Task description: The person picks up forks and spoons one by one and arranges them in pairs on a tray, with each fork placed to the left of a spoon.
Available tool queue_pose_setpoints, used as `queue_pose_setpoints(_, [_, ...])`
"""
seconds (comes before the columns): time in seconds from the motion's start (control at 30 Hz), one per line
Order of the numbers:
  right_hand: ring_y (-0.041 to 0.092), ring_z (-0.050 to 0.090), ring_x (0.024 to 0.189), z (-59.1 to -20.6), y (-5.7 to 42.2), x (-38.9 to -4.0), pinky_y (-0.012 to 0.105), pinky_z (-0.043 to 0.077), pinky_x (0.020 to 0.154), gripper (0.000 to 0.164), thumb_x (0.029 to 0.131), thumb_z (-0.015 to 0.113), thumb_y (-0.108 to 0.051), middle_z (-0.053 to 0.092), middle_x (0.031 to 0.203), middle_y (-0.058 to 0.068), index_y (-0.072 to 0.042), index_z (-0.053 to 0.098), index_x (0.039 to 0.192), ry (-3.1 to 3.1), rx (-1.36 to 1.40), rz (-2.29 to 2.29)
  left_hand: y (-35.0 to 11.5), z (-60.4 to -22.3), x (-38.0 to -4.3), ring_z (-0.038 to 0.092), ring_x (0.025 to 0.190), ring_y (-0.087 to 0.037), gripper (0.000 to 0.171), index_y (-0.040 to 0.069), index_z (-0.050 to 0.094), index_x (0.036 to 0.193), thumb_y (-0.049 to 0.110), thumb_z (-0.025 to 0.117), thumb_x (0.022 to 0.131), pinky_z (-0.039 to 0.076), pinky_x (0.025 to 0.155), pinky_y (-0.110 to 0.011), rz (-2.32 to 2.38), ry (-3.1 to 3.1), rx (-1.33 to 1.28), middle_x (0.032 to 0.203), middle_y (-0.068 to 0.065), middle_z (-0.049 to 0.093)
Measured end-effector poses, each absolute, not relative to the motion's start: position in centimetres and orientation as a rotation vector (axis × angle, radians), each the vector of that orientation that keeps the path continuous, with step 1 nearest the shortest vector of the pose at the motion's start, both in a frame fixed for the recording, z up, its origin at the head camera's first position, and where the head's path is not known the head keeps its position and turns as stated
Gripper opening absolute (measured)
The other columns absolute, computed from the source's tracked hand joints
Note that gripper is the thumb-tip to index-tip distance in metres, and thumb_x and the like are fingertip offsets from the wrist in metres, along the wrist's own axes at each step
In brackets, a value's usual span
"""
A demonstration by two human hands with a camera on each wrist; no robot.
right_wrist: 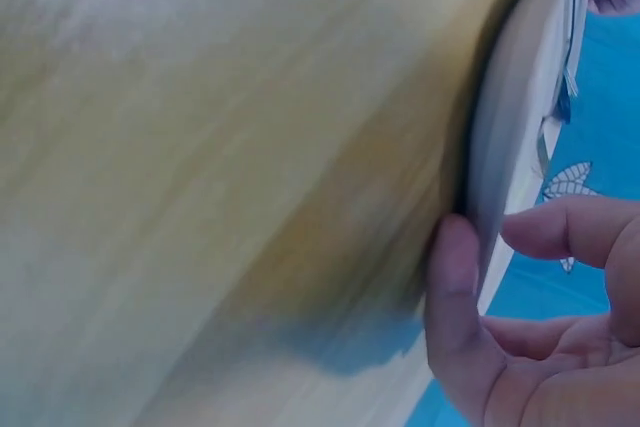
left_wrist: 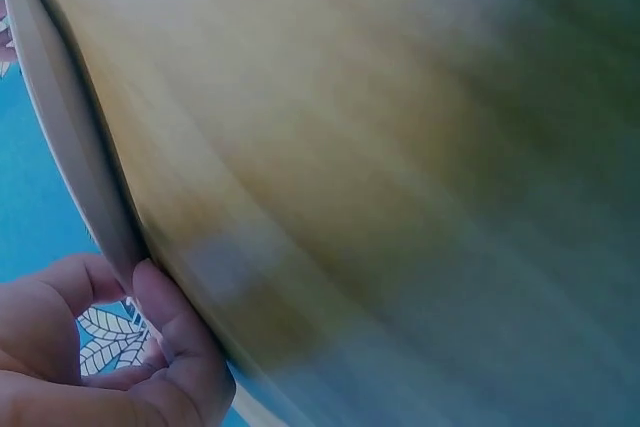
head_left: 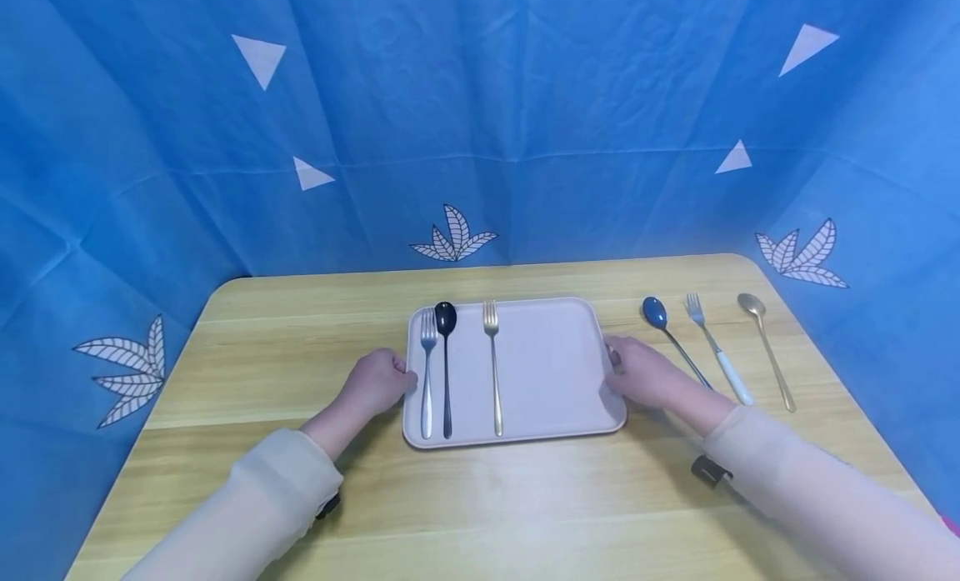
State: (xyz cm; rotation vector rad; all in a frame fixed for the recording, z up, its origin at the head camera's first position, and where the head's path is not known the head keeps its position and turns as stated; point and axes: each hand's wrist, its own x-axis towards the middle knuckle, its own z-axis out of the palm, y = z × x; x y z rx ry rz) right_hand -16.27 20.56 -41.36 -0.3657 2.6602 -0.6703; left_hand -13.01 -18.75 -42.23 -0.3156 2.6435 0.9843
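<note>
A pale pinkish-grey rectangular tray (head_left: 551, 364) sits mid-table between both hands. My left hand (head_left: 377, 381) pinches its left rim, thumb on one side and curled fingers on the underside in the left wrist view. At the opposite rim, my right hand (head_left: 645, 371) holds the tray between thumb and fingers, the fingertips (right_wrist: 457, 252) tucked beneath the edge. On the tray, a silver fork (head_left: 428, 373) lies near the left rim beside a black spoon (head_left: 446, 364). A gold fork (head_left: 495, 368) lies farther right, roughly parallel to them.
Right of the tray, a dark blue spoon (head_left: 656, 313) lies partly behind my right wrist. Past it are a fork with a pale handle (head_left: 731, 377) and a gold spoon (head_left: 768, 348). A blue patterned curtain (head_left: 517, 131) stands behind the wooden table (head_left: 480, 514).
</note>
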Motion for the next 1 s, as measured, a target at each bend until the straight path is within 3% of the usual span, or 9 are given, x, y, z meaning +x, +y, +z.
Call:
queue_pose_setpoints(0.17, [0.023, 0.060, 0.081, -40.8, 21.0, -16.3, 0.040, 0.052, 0.072, 0.059, 0.087, 0.063, -0.010, 0.066, 0.098, 0.013, 0.012, 0.046, 0.139, 2.661, -0.413, -0.595, -18.8, -42.2, -13.0, 0.052, 0.061, -0.019, 0.016, 0.007, 0.055, 0.074, 0.013, 0.063, 0.086, 0.042, 0.054, -0.030, 0.995, 2.641, -0.308, 0.069, -0.006, 0.053])
queue_pose_setpoints(0.33, [0.029, 0.065, 0.093, -40.1, 21.8, -16.2, 0.049, 0.052, 0.085, 0.046, 0.089, 0.064, -0.014, 0.070, 0.102, 0.015, 0.009, 0.058, 0.128, 2.672, -0.476, -0.551, -18.9, -42.2, -13.1, 0.052, 0.061, -0.020, 0.014, 0.006, 0.056, 0.075, 0.014, 0.064, 0.085, 0.042, 0.054, -0.030, 0.989, 2.642, -0.307, 0.069, -0.006, 0.054])
queue_pose_setpoints(0.53, [0.030, 0.064, 0.094, -39.2, 23.1, -16.2, 0.051, 0.051, 0.087, 0.027, 0.088, 0.063, -0.013, 0.069, 0.098, 0.011, 0.004, 0.067, 0.109, 2.652, -0.515, -0.580, -18.9, -42.3, -13.1, 0.053, 0.061, -0.020, 0.015, 0.006, 0.056, 0.076, 0.014, 0.064, 0.085, 0.043, 0.055, -0.031, 0.999, 2.633, -0.316, 0.069, -0.006, 0.054])
queue_pose_setpoints(0.77, [0.026, 0.064, 0.091, -38.3, 24.5, -16.6, 0.048, 0.051, 0.084, 0.028, 0.090, 0.065, -0.018, 0.069, 0.097, 0.007, 0.003, 0.067, 0.110, 2.667, -0.505, -0.574, -19.0, -42.5, -13.2, 0.054, 0.064, -0.021, 0.014, 0.005, 0.057, 0.079, 0.015, 0.065, 0.086, 0.044, 0.056, -0.031, 0.994, 2.631, -0.303, 0.073, -0.008, 0.056])
queue_pose_setpoints(1.0, [0.027, 0.063, 0.089, -37.5, 25.4, -17.4, 0.047, 0.051, 0.081, 0.027, 0.088, 0.066, -0.012, 0.067, 0.096, 0.011, 0.006, 0.065, 0.109, 2.659, -0.461, -0.588, -18.8, -42.2, -13.2, 0.053, 0.062, -0.020, 0.016, 0.006, 0.056, 0.078, 0.016, 0.065, 0.086, 0.043, 0.056, -0.030, 0.998, 2.617, -0.319, 0.072, -0.007, 0.055])
